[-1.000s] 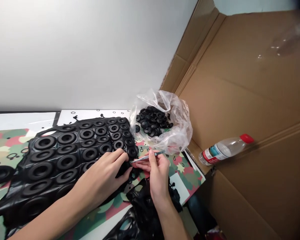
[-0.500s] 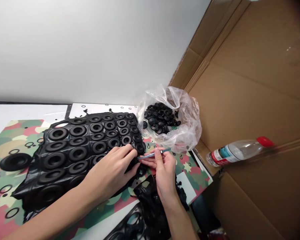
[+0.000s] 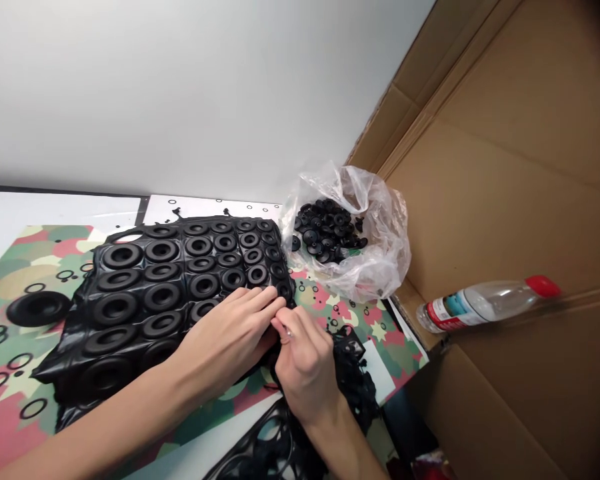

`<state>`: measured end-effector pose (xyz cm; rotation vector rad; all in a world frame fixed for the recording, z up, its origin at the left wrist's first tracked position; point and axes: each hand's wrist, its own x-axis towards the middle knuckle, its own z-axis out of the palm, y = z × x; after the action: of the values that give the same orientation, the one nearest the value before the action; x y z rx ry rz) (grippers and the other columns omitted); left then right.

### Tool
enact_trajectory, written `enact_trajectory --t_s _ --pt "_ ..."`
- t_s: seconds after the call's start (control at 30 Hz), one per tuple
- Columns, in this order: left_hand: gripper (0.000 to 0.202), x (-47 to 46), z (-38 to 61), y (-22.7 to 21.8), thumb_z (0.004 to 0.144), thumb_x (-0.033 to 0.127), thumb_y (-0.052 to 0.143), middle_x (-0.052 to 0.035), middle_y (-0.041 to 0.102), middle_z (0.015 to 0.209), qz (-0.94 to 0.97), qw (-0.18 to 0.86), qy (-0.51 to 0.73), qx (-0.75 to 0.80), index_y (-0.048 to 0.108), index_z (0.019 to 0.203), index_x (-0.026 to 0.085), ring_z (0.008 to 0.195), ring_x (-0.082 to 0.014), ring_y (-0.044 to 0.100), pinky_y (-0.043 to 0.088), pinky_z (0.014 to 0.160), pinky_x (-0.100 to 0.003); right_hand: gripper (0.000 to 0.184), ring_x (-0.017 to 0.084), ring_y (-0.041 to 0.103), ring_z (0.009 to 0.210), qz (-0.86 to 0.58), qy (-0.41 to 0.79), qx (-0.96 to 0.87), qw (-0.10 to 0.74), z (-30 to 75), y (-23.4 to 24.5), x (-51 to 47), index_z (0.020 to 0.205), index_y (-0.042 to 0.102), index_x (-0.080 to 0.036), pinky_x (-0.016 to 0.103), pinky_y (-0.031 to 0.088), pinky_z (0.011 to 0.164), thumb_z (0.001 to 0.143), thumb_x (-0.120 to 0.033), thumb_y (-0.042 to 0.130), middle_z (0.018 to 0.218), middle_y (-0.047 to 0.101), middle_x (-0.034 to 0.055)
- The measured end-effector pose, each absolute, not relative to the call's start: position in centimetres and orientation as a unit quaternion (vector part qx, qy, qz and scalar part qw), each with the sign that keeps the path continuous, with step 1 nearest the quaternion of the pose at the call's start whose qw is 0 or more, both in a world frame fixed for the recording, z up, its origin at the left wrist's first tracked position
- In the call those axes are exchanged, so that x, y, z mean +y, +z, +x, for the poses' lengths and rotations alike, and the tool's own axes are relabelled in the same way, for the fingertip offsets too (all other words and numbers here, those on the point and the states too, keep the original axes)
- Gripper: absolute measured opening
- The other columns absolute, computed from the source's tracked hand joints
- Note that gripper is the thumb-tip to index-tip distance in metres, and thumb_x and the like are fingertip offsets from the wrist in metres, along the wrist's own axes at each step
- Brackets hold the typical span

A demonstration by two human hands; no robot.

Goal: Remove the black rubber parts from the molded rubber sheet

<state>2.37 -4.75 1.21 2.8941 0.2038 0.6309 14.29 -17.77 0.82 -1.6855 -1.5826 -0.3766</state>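
Observation:
A black moulded rubber sheet with rows of raised round rings lies on the camouflage-patterned mat. Over its lower right edge my left hand is closed, gripping the rubber there; the fingertips' exact hold is hidden. My right hand is curled into a fist right against the left fingers. In it are the metal tweezers, of which only a small glint shows. A clear plastic bag of small black rubber discs stands open just beyond the sheet.
A loose black rubber disc and several thin black rings are on the mat at left. Black rubber scrap is by the front edge. A red-capped bottle lies beside the cardboard wall at right.
My right hand has turned over and moved left against my left hand, its fingers now wrapped round the tweezers, which are mostly hidden. The whole view has shifted slightly.

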Motion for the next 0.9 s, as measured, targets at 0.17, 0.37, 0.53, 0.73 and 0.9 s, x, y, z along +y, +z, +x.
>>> enact_trajectory --t_s 0.17,0.37,0.53,0.73,0.9 --pt "0.019 -4.9 2.4 1.4 0.103 0.006 0.064 -0.0031 0.062 0.101 0.968 0.111 0.206 0.087 0.058 0.096 0.022 0.086 -0.0256 0.059 0.042 0.081 -0.042 0.036 0.020 0.062 0.073 -0.675 -0.162 -0.619 0.367 14.2 0.6 -17.7 0.097 0.066 -0.020 0.031 0.050 0.069 0.117 -0.005 0.040 0.082 0.063 0.0033" --pt "0.020 -5.1 2.1 1.4 0.108 0.005 0.050 -0.0062 0.062 0.104 0.970 0.114 0.191 0.099 0.062 0.102 0.020 0.088 -0.0267 0.057 0.042 0.080 -0.043 0.026 0.019 0.072 0.079 -0.706 -0.136 -0.549 0.426 14.7 0.4 -17.6 0.107 0.071 -0.019 0.029 0.056 0.074 0.119 -0.013 0.049 0.090 0.072 0.0052" --pt "0.024 -4.4 2.0 2.6 0.107 0.005 0.048 -0.0056 0.063 0.108 0.967 0.169 0.161 0.105 0.065 0.100 0.020 0.085 -0.0224 0.059 0.046 0.079 -0.039 0.020 0.020 0.078 0.080 -0.719 -0.125 -0.456 0.510 15.5 0.0 -17.6 0.104 0.074 -0.020 0.029 0.061 0.076 0.117 -0.020 0.058 0.092 0.080 0.0055" --pt "0.018 -2.9 1.8 3.7 0.108 0.018 0.052 -0.0053 0.059 0.112 0.946 0.249 0.143 0.147 0.067 0.099 0.021 0.082 -0.0189 0.064 0.052 0.077 -0.034 0.026 0.020 0.076 0.082 -0.700 -0.102 -0.488 0.511 14.8 0.5 -17.6 0.102 0.073 -0.021 0.030 0.060 0.078 0.119 -0.020 0.052 0.091 0.077 0.0053" --pt "0.011 -1.5 0.8 4.0 0.111 0.034 0.065 -0.0038 0.064 0.116 0.946 0.293 0.112 0.084 0.071 0.113 0.025 0.104 -0.0214 0.070 0.057 0.092 -0.031 0.029 0.021 0.075 0.077 -0.714 -0.060 -0.456 0.528 15.2 0.7 -17.8 0.100 0.073 -0.022 0.031 0.059 0.074 0.120 -0.029 0.053 0.088 0.078 0.0054"
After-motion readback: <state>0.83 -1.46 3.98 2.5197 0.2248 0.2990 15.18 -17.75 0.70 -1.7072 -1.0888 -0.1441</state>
